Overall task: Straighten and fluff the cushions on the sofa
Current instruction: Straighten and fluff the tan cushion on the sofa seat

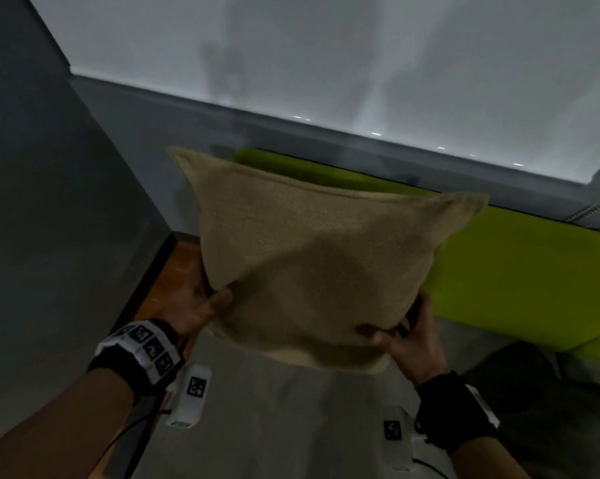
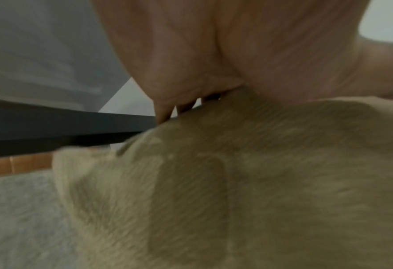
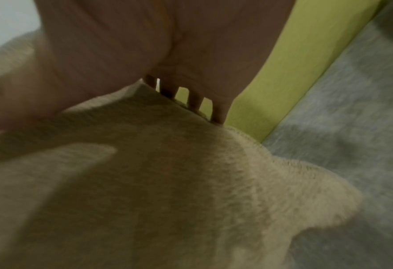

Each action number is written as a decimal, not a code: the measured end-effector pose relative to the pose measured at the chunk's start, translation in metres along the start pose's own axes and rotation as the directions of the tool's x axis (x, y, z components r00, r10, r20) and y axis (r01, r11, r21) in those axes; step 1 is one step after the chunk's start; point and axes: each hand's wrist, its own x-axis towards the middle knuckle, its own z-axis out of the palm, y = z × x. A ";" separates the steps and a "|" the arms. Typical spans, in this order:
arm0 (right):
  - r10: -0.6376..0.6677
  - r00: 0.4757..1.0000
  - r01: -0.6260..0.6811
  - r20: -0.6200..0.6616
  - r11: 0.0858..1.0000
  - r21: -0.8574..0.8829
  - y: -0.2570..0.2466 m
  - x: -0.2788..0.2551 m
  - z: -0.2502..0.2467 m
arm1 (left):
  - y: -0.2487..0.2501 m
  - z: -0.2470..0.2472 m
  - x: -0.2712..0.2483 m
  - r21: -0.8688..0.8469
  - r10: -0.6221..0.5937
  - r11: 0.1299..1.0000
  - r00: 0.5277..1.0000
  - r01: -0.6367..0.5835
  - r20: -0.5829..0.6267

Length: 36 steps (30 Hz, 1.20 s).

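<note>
A beige, rough-textured cushion (image 1: 312,257) is held up in the air in front of the green sofa (image 1: 519,271). My left hand (image 1: 205,302) grips its lower left edge, thumb on the front and fingers behind. My right hand (image 1: 405,333) grips the lower right edge the same way. In the left wrist view the cushion (image 2: 248,182) fills the frame under my left hand (image 2: 190,98). In the right wrist view the cushion (image 3: 156,182) bulges under my right hand (image 3: 179,94), with the sofa (image 3: 305,63) behind. The fingertips are hidden behind the fabric.
A grey carpet (image 1: 274,426) lies below the cushion, with a strip of orange wooden floor (image 1: 167,281) at the left. A grey wall (image 1: 49,202) stands on the left and a white wall (image 1: 360,63) rises behind the sofa. A dark shape (image 1: 540,402) lies at lower right.
</note>
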 end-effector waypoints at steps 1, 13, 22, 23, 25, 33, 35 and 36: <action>0.009 1.000 -0.009 -0.007 1.000 -0.018 0.002 0.003 0.003 | -0.002 0.001 0.003 0.027 0.014 1.000 1.000 -0.014 -0.007; 0.009 0.999 -0.011 -0.037 0.999 -0.038 0.004 0.024 0.022 | -0.020 0.010 0.035 -0.076 -0.043 0.997 0.991 0.034 -0.128; -0.044 0.999 0.044 0.008 0.999 -0.004 0.006 0.024 0.038 | -0.026 0.001 0.041 -0.129 -0.061 0.990 0.998 0.056 -0.033; -0.041 0.999 0.042 0.018 0.999 -0.022 0.001 0.025 0.039 | -0.023 -0.005 0.040 -0.132 -0.046 0.990 0.998 0.042 -0.032; -0.038 0.999 0.038 0.006 0.998 -0.044 -0.001 0.028 0.042 | -0.021 -0.012 0.036 -0.079 -0.028 0.997 0.996 0.021 -0.083; 0.053 0.998 -0.051 0.016 0.996 -0.078 0.007 0.039 0.061 | -0.050 -0.021 0.031 0.015 -0.106 0.994 0.985 0.109 -0.133; 0.046 0.999 -0.046 0.003 0.998 -0.048 0.004 0.041 0.065 | -0.056 -0.026 0.037 0.069 -0.094 0.992 0.979 0.108 -0.180; 0.047 0.999 -0.046 0.007 0.998 -0.035 0.006 0.040 0.068 | -0.057 -0.027 0.038 0.081 -0.095 0.990 0.978 0.112 -0.183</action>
